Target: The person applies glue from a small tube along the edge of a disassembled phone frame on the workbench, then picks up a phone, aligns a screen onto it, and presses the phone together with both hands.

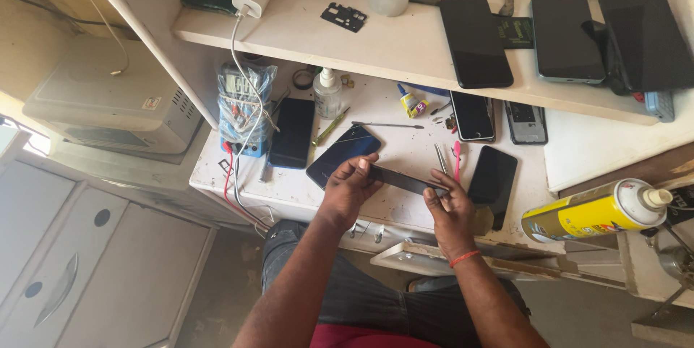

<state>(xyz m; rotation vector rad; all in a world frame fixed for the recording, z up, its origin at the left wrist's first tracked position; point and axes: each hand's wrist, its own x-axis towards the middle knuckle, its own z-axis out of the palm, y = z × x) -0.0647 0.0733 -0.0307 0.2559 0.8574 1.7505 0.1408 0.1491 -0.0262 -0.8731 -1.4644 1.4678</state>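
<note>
Both hands pinch a thin dark phone edge-on above the white bench [405,156], left hand [349,187] clamped on one end, right hand [450,207] on the other [405,179]; likely light, stiff, slick, glass-fragile, so best gripped by its side edges.

Sunlit white workbench [405,153], shelf [405,48] above

Black phone [405,180] edge-on between hands. Orange band [463,258] on right wrist. Yellow spray can [589,212], white cap. Dark blue phone [342,153] on white bench [405,142]. Pink tool [457,156]. Blue multimeter [244,106].
</note>
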